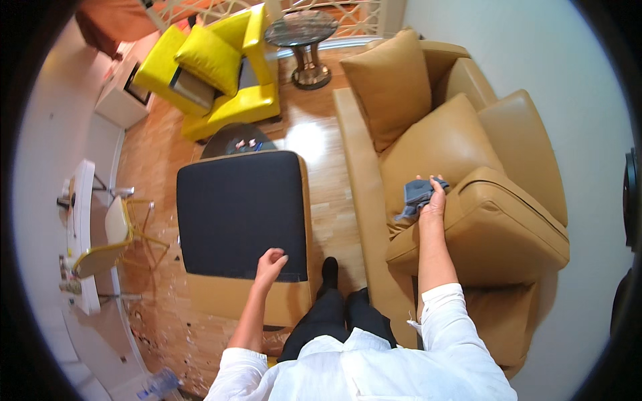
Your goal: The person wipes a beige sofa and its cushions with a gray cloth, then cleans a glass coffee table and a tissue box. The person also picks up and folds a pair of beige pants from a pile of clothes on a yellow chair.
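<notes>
A crumpled blue-grey cloth [419, 195] is in my right hand [434, 201], over the seat of the tan leather sofa [351, 165]. That hand is beside the sofa's thick tan cushion [481, 215], and the cloth hides part of the palm. My left hand [271, 265], its fingers loosely curled, appears over the near edge of a large block-shaped tan furniture piece [241, 295] with a black fabric face [241, 215]. I see nothing held in it. Whether it touches the black fabric I cannot tell.
A yellow armchair [241, 108] with a loose cushion [210, 57] stands ahead, by a round marble-topped table [303, 27]. A low dark round table [225, 138] holds small items. Left are a chair [118, 220] and white desk [88, 240]. Scraps litter the wooden floor [165, 331] near a plastic bottle [163, 382].
</notes>
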`<control>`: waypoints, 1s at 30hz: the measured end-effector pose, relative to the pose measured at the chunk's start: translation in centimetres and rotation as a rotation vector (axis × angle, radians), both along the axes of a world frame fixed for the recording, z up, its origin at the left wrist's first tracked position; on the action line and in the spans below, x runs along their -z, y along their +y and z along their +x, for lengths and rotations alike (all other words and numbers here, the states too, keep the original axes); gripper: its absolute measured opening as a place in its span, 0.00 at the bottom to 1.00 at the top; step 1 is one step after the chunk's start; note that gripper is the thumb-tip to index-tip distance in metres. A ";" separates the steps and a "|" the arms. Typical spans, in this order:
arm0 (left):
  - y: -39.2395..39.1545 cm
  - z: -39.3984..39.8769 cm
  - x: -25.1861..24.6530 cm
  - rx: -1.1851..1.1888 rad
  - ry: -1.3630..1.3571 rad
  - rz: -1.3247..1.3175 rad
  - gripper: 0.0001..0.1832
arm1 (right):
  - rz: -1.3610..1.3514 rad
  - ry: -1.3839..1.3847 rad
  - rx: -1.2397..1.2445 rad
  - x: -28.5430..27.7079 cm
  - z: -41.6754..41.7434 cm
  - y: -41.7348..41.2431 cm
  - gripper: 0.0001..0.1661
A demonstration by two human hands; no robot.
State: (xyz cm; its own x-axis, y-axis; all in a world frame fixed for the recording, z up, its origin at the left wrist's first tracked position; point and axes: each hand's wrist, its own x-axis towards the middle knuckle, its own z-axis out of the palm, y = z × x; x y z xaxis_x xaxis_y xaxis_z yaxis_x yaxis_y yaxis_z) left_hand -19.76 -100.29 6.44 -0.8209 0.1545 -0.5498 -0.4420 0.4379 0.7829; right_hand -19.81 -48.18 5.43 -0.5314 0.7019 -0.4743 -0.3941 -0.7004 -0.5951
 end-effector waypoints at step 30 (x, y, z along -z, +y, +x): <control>-29.1 -2.9 5.8 -0.602 0.340 -0.729 0.41 | 0.529 -0.712 -0.956 11.9 1.1 -33.0 0.14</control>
State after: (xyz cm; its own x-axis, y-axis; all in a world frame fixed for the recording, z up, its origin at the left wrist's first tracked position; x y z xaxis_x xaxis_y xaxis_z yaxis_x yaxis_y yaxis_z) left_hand -22.71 -129.36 0.61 -0.7824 -0.6191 -0.0669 -0.5507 0.6379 0.5383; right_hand -18.73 -81.22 -6.43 -0.6696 0.3750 -0.6412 0.6410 -0.1444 -0.7538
